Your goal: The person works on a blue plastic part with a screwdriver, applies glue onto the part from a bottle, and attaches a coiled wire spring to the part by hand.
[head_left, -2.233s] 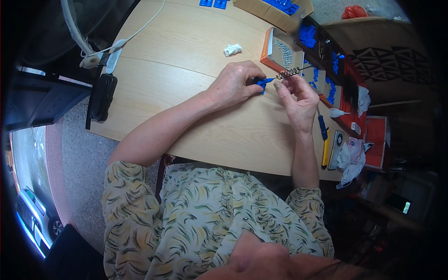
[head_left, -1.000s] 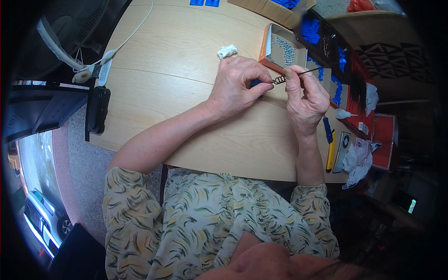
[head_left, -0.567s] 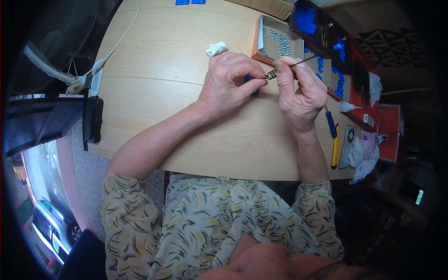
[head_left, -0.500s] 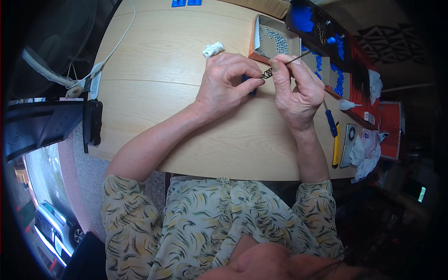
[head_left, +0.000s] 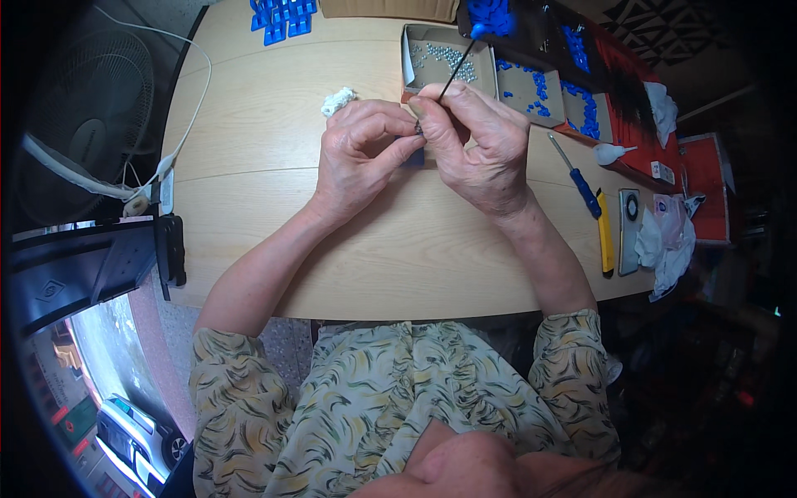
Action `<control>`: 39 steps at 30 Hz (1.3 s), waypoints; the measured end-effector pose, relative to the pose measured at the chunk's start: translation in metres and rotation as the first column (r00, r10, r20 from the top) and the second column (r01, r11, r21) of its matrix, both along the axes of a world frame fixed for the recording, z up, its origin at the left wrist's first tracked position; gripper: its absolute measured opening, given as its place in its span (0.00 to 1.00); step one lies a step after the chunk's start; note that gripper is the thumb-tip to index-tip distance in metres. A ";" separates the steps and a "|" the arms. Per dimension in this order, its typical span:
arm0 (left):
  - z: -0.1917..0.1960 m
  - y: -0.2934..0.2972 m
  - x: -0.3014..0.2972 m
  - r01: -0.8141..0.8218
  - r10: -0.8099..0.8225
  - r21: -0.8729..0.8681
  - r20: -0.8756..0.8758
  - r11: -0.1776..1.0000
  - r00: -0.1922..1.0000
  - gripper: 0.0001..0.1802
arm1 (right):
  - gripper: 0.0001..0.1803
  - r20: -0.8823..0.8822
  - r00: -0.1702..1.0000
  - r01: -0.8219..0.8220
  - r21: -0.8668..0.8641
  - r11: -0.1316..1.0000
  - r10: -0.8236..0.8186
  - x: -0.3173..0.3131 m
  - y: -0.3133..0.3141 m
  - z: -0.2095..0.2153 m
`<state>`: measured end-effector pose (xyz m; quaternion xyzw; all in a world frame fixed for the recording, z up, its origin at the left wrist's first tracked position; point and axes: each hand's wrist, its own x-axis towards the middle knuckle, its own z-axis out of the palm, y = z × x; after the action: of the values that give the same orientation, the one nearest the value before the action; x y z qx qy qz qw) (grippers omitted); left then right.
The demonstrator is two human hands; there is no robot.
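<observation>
My left hand [head_left: 361, 153] is closed in a pinch, thumb against fingers, on a small dark coil spring [head_left: 418, 130]. Most of that spring is now hidden by fingertips. Meeting it from the other side, my right hand [head_left: 481, 149] is closed round a thin dark rod [head_left: 451, 73] that slants up and away over the boxes; whether the rod and spring are joined, I cannot tell. Just below the fingertips a blue part [head_left: 411, 155] shows, partly covered. A crumpled white wad [head_left: 338, 101] lies beyond my left knuckles.
Beyond my hands stand a cardboard box of small silvery pieces [head_left: 448, 62] and boxes of small blue parts [head_left: 540, 91]. Blue clips [head_left: 282, 17] lie at the far left. On the right are a screwdriver [head_left: 581, 187], a yellow cutter [head_left: 604, 236], a phone [head_left: 629, 232] and crumpled tissue [head_left: 668, 241].
My hands have come closer together, and the spring that showed between them is now mostly covered. The rod points more steeply away. The whole view has shifted, showing more of the far boxes.
</observation>
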<state>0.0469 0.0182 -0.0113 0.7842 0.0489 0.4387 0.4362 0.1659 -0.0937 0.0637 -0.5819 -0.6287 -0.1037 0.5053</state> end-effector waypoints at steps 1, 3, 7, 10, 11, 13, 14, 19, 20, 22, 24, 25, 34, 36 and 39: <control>0.001 0.000 0.000 0.002 -0.002 0.010 0.004 1.000 1.000 0.07 | 0.04 0.002 1.000 0.003 0.006 1.000 -0.003 0.000 0.000 0.000; 0.000 0.001 -0.001 -0.023 0.022 0.043 0.021 0.999 1.000 0.07 | 0.04 0.009 1.000 -0.006 0.026 1.000 0.006 -0.001 0.002 -0.001; 0.000 -0.001 -0.003 -0.053 0.053 0.050 0.002 0.997 0.999 0.07 | 0.05 -0.003 1.000 -0.019 0.026 0.999 0.019 -0.002 0.002 0.000; 0.000 -0.003 -0.003 -0.056 0.055 0.044 0.027 0.997 0.998 0.07 | 0.05 0.007 1.000 -0.004 -0.014 1.000 0.004 -0.004 -0.001 0.004; 0.000 -0.003 -0.003 -0.068 0.066 0.057 0.035 0.996 0.997 0.07 | 0.05 0.014 1.000 -0.014 0.000 1.000 0.014 -0.005 0.000 0.004; -0.003 -0.003 -0.002 -0.066 0.063 0.053 0.057 0.996 0.996 0.07 | 0.05 -0.019 1.000 -0.018 0.005 1.000 0.018 -0.007 0.000 0.004; -0.002 -0.003 -0.002 -0.068 0.065 0.060 0.054 0.996 0.996 0.07 | 0.04 -0.002 1.000 -0.012 0.005 1.000 0.012 -0.005 0.000 0.002; 0.002 -0.005 -0.002 -0.081 0.077 0.071 0.051 0.994 0.996 0.07 | 0.03 -0.012 1.000 -0.009 -0.038 0.999 0.009 -0.005 -0.004 0.005; 0.002 -0.005 -0.003 -0.052 0.051 0.038 0.045 0.998 0.998 0.07 | 0.03 -0.031 1.000 -0.004 -0.051 0.999 0.002 -0.006 -0.005 0.005; 0.002 -0.005 -0.004 -0.064 0.063 0.048 0.031 0.997 0.998 0.07 | 0.03 -0.030 1.000 0.005 -0.049 0.999 -0.006 -0.007 -0.004 0.007; 0.001 -0.004 -0.004 -0.079 0.078 0.057 0.017 0.995 0.997 0.07 | 0.03 -0.047 0.999 -0.005 -0.063 0.998 0.002 -0.007 -0.003 0.005; -0.002 -0.004 -0.005 -0.069 0.068 0.048 0.020 0.996 0.997 0.07 | 0.03 -0.064 0.998 -0.004 -0.077 0.997 -0.001 -0.007 -0.003 0.004; -0.004 -0.003 -0.004 -0.059 0.059 0.036 0.024 0.998 0.998 0.07 | 0.03 -0.032 0.999 0.006 -0.060 0.998 -0.008 -0.007 -0.002 0.004; -0.004 -0.004 -0.003 -0.057 0.057 0.040 0.017 0.998 0.998 0.07 | 0.03 -0.024 1.000 0.016 -0.075 0.997 -0.018 -0.007 -0.002 0.005; -0.004 -0.005 -0.004 -0.050 0.050 0.024 0.019 0.998 0.999 0.07 | 0.03 -0.029 1.000 0.010 -0.056 0.998 -0.012 -0.008 -0.002 0.004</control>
<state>0.0429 0.0135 -0.0153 0.7839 0.0589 0.4573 0.4158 0.1580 -0.0960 0.0677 -0.6008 -0.6207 -0.0802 0.4974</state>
